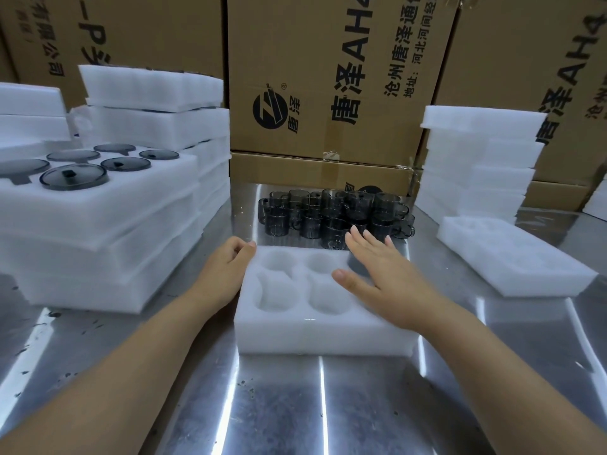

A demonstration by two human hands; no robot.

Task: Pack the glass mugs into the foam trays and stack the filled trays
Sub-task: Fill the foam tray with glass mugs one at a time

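— Glass mugs (335,215)?
— Bunched on the steel table (295,405), just behind the foam tray (325,336).
— Left hand (226,270)?
— Curled against the tray's far-left corner.
— Right hand (384,277)?
— Spread flat over the tray's right side.

The big brown cardboard box (328,77) straight beyond both hands bore a round black logo with "唐泽", large "唐泽AH4", and smaller "沧州唐泽通" and "地址:河北河间经". The brown carton (525,60) beyond the right hand (384,274) repeated "唐泽AH4". The carton (138,31) beyond the left hand (226,267) showed "P".
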